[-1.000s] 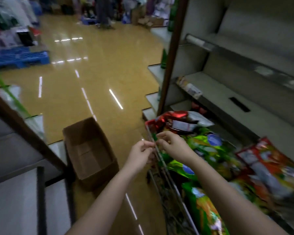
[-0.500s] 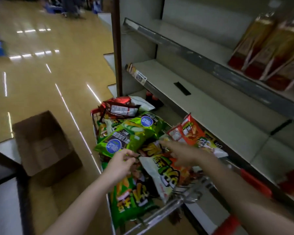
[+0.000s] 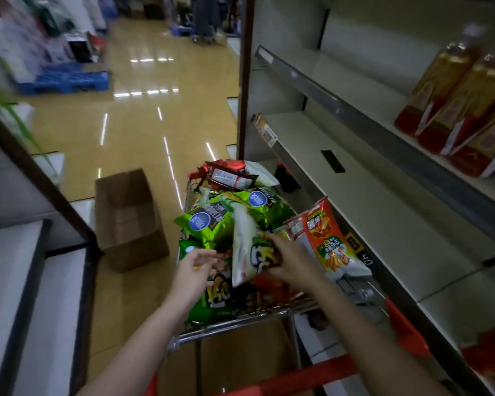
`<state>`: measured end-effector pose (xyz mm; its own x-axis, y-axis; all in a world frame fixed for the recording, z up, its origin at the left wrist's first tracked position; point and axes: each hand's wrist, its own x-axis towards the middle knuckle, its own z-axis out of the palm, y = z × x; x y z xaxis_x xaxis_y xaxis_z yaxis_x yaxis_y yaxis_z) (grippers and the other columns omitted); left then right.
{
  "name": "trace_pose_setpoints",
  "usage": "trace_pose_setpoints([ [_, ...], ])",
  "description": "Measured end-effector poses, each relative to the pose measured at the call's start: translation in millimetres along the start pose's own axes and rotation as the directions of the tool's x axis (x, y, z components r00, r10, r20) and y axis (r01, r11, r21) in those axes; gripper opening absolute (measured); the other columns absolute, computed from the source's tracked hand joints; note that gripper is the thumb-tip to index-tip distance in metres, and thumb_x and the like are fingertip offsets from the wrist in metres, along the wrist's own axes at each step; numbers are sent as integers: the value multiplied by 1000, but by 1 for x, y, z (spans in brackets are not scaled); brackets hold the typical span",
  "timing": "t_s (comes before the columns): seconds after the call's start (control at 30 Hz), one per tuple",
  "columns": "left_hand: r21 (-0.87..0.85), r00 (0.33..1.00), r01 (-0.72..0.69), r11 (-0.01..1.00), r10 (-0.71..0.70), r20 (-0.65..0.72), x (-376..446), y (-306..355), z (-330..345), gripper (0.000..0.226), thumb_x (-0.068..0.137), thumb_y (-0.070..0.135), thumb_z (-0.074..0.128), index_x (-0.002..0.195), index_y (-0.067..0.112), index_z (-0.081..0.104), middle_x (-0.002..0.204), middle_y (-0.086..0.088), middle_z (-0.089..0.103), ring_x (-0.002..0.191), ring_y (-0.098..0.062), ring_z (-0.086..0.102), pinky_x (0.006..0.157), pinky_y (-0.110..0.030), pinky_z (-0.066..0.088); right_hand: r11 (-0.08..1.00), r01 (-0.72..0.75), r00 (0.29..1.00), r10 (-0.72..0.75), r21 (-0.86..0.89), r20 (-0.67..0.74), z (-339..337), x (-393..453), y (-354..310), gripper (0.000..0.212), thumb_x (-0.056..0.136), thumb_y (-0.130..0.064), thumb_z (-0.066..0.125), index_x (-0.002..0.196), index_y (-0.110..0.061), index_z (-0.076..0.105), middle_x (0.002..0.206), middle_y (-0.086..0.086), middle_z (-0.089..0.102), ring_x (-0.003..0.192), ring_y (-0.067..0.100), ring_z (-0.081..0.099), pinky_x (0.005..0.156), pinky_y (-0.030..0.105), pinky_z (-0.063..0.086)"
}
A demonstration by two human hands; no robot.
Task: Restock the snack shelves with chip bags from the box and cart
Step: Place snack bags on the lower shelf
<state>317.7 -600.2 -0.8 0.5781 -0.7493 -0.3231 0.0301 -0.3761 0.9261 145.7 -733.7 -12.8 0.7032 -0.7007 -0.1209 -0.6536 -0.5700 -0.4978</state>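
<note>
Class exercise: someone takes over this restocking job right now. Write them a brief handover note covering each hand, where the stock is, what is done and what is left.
Right hand: grips a pale chip bag over the cart.
Left hand: open, fingers spread above the green bags, holding nothing.
Stock: cart piled with chip bags; the box on the floor looks empty.
Done: a few red bags stand on the upper shelf.
Left: the middle shelf is bare; shelve the held bag, then the rest.

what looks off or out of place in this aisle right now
A cardboard box lies tipped on the floor left of the cart, its open side up and nothing showing inside. One red chip bag leans out over the cart's right edge toward the shelf. The rest of the bags are just piled loosely.
</note>
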Motion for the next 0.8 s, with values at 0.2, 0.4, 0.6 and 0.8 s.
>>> trace_pose_setpoints([
  [0.2, 62, 965, -117, 991, 99, 244, -17, 13, -19, 93, 78, 30, 76, 151, 26, 18, 138, 8, 40, 127, -13, 45, 105, -37, 41, 855, -48, 958, 185, 516, -217, -21, 4, -79, 71, 77, -50, 75, 135, -20, 46, 112, -10, 57, 109, 13, 58, 90, 32, 47],
  [0.4, -75, 981, -145, 987, 134, -139, -22, 25, -51, 84, 76, 26, 78, 143, 18, 29, 126, -1, 53, 111, -17, 54, 79, -23, 48, 735, -66, 997, 23, 675, 72, -20, 11, -144, 70, 86, -32, 72, 142, -24, 31, 119, -16, 52, 118, 10, 53, 96, 26, 49],
  [0.6, -176, 960, -72, 982, 20, -279, -6, 21, -94, 76, 80, 33, 73, 143, 14, 35, 132, -7, 55, 103, -16, 53, 83, -27, 41, 935, -157, 985, 124, 317, 120, 10, 67, -91, 50, 95, -17, 60, 141, -12, 42, 137, 8, 53, 111, 17, 56, 85, 25, 51],
  [0.8, -193, 931, 30, 981, -98, -352, 14, 10, -104, 88, 66, 48, 76, 140, 19, 37, 128, -3, 58, 111, -22, 59, 98, -41, 47, 989, 36, 997, -26, -146, 69, 4, 179, -52, 45, 93, -5, 49, 137, -12, 47, 139, 16, 52, 122, 34, 52, 93, 36, 44],
])
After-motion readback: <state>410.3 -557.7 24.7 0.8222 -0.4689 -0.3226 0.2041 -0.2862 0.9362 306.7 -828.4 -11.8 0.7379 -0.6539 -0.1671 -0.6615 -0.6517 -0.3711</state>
